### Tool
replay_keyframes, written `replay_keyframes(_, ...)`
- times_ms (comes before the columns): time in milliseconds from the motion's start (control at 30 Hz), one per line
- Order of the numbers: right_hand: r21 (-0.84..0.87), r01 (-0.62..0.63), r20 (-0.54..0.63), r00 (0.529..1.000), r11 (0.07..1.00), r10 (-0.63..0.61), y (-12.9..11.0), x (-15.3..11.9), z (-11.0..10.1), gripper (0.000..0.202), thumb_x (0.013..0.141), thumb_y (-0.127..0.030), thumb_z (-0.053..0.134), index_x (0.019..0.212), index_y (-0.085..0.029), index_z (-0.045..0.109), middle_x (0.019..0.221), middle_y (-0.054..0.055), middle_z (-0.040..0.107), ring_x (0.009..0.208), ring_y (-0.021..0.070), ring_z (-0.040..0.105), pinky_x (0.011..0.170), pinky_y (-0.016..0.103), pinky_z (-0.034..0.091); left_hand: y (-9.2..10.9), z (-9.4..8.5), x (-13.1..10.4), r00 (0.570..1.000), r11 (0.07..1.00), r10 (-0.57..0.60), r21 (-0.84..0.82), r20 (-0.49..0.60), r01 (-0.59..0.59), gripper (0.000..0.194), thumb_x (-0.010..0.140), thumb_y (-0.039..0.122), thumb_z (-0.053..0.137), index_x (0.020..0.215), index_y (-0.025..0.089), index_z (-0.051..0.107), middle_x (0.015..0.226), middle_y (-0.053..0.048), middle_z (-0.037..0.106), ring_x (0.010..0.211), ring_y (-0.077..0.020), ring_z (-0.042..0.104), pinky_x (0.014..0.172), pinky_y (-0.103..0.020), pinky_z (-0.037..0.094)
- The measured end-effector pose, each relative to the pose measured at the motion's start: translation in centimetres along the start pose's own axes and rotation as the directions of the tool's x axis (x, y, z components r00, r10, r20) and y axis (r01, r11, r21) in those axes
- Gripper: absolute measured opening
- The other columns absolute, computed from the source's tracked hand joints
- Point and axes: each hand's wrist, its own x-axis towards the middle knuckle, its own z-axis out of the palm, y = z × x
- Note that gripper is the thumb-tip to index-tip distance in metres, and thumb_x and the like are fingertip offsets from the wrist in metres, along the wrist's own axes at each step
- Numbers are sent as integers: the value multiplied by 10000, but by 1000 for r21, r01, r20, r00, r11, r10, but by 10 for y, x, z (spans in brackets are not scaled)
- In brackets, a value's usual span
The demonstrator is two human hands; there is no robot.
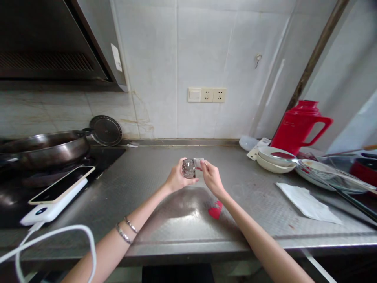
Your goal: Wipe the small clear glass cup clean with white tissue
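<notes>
nearest the edge, a white cable (59,236) loops over the front of the steel counter (165,228), running up to a white power bank (53,204) with a phone (63,184) lying on top of it, both at the near left beside the stove. a small red scrap (216,210) sits on the bare metal just under the right forearm.

further in, over the middle of the counter, both hands meet and are raised a little off the surface. the left hand (176,179) has its fingers curled round a small clear glass (188,169), thumb low and fingertips on the far side, so the glass lies on its side with its mouth turned toward the right. the right hand (212,179) is just beside it, fingers pinched narrow on a small white cloth or wipe (198,163) that touches the glass at its open end. the glass lies straight left of the right fingertips, its long axis running left to right between the two hands; the left hand carries it.

to the right lies a white paper napkin (308,202), then stacked white bowls (275,159) and a glass lid (330,175). beyond them stands a red thermos jug (297,125). at the far left a dark wok (44,147) sits on the stove, and a wall socket (207,95) is on the tiles behind.
</notes>
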Motion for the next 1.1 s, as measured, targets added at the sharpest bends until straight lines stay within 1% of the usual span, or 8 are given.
replay_keyframes(67,-144,89,-93,990,986,-103,-3,1,-5,422,907,-497,426,799,-187,691,846,69,693,789,194,639,735,307,514,1,3,-2,1000,999,0,47,21,-1,786,514,346,835,1175,177,443,969,-61,659,825,-177,639,753,-270,493)
replay_keyframes(167,-165,125,-153,977,978,-151,-6,3,-11,355,899,-449,466,825,-193,701,906,77,700,824,192,637,755,305,494,3,7,-6,997,995,14,97,78,-22,802,506,358,837,1190,175,461,954,-57,659,814,-183,633,750,-278,489)
replay_keyframes(300,-25,14,-71,997,1000,-16,-6,4,-9,312,837,-445,568,854,-176,724,871,67,735,803,216,665,711,302,503,6,10,-9,994,993,13,112,108,-26,807,496,354,838,1200,190,480,947,-45,660,818,-194,627,744,-288,480)
replay_keyframes(400,43,-15,19,1000,999,14,-6,2,-7,337,847,-451,552,862,-166,732,841,59,738,796,219,668,695,293,503,7,11,-9,996,993,25,115,84,-34,803,488,344,837,1196,189,492,973,-52,657,832,-201,623,741,-289,476)
replay_keyframes(533,-31,41,57,998,999,-39,-9,-2,-8,356,888,-430,497,906,-167,736,756,40,723,714,189,659,641,261,491,7,9,-9,998,990,29,138,63,-38,779,475,321,839,1174,191,520,959,-53,662,818,-205,630,729,-288,481)
replay_keyframes(700,-162,187,57,982,969,-180,-10,-8,-8,302,918,-352,466,984,-198,716,850,43,741,731,183,683,629,250,510,8,9,-9,995,975,47,211,83,-63,794,517,353,823,1218,200,483,1011,-65,666,865,-219,645,774,-310,492)
replay_keyframes(900,-223,458,69,888,860,-455,-11,-9,-4,253,924,-229,442,1013,-244,678,971,34,734,959,201,678,927,383,512,5,13,-8,995,961,75,261,63,-89,738,533,301,784,1192,190,472,1096,-86,641,929,-239,633,809,-362,504)
replay_keyframes(1100,-207,611,149,791,764,-593,-15,-12,-1,276,910,-134,439,1097,-228,619,1035,61,715,974,182,670,948,422,506,0,15,-4,990,950,108,283,95,-131,557,576,258,733,1097,195,548,1123,-76,618,1017,-249,594,881,-373,486)
